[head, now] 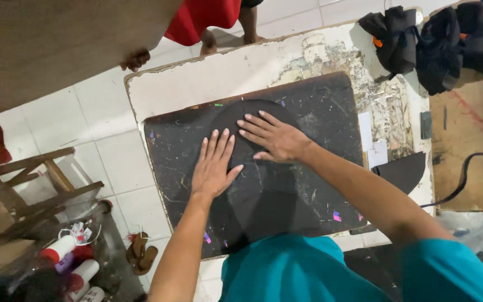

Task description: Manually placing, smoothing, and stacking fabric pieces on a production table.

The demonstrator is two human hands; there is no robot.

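Black fabric [264, 179], cut with a rounded top edge, is lying flat on a dark scratched cutting board [331, 112] on the worn white bench [197, 78]. Both hands are pressing it down, each grip open with fingers spread: the left hand [213, 168] beside the right hand [275, 137]. More dark cloth bundles [437, 45] are sitting at the bench's far corner.
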